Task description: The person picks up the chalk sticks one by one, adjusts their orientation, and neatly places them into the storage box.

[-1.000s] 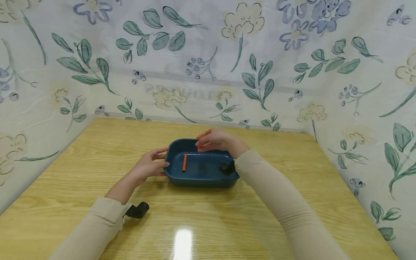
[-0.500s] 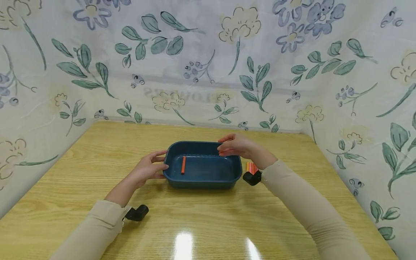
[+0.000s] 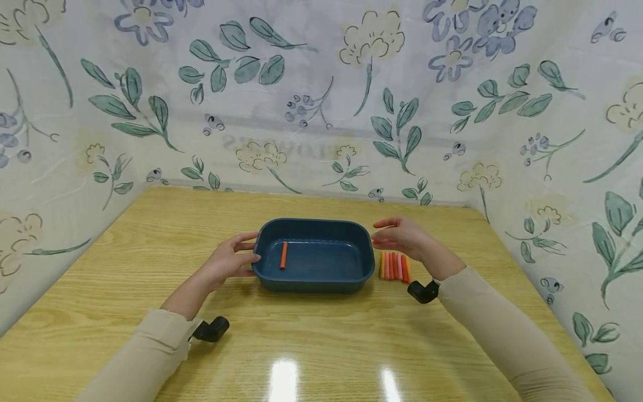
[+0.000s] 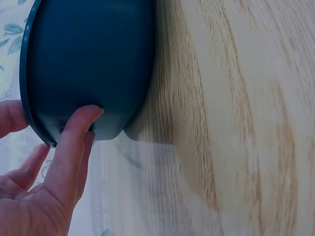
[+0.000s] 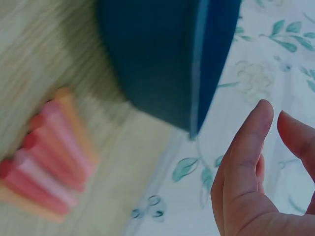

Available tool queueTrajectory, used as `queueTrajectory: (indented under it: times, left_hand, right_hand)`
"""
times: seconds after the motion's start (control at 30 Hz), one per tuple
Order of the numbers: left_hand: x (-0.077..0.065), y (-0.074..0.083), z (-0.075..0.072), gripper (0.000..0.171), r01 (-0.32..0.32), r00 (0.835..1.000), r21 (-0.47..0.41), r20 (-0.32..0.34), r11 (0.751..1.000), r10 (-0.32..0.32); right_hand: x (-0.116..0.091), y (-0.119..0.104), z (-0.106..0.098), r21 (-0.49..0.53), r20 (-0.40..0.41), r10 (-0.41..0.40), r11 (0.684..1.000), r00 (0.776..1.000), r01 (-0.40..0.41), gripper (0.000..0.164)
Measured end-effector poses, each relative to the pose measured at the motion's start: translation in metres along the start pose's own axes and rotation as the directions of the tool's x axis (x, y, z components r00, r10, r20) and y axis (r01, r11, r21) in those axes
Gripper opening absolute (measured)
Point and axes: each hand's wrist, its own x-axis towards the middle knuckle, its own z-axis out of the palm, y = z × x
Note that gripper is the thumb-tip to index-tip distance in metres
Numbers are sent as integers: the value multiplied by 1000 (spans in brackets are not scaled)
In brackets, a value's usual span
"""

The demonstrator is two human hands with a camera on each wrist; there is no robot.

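A dark blue oblong tub (image 3: 315, 282) stands on the table. My left hand (image 3: 232, 258) holds its left end, the thumb at the rim and the other fingers against the outer wall; in the left wrist view, fingertips lie on that tub wall (image 4: 93, 54). Inside the tub lies one orange-red crayon-like stick (image 3: 283, 255), near the left end. Just off the tub's right end hovers my right hand (image 3: 406, 239), thumb and fingers apart with nothing between them. Below it, several crayon-like sticks (image 3: 394, 266) in red, pink and orange lie side by side in a row.
The wooden table (image 3: 321, 340) reaches back to a flower-patterned cloth (image 3: 321, 117) that also hangs at both sides. A black wrist mount (image 3: 423, 291) sticks out from the right sleeve, another mount (image 3: 211, 329) from the left sleeve.
My right hand has moved right, from over the tub to beyond its right end, uncovering the row of sticks. The left hand has stayed at the tub.
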Motion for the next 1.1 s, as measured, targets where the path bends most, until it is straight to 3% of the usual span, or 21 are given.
queueTrajectory:
  times: [0.37, 0.77, 1.0, 1.1]
  left_hand:
    - [-1, 2, 0, 62, 6, 1000, -4, -2, 1000, -6]
    - [-1, -2, -1, 62, 3, 1000, -14, -5, 1000, -3]
    - [-1, 0, 0, 62, -1, 1000, -9, -6, 1000, 1]
    - [-1, 0, 0, 62, 2, 1000, -6, -9, 1000, -2]
  right_hand:
    - [-9, 30, -33, -51, -60, 28, 998, 998, -31, 52]
    - [-15, 54, -46, -101, -143, 56, 992, 988, -70, 53]
    - [-10, 68, -54, -161, -210, 126, 974, 970, -161, 53]
    - [-8, 73, -57, -187, -204, 167, 960, 965, -206, 58]
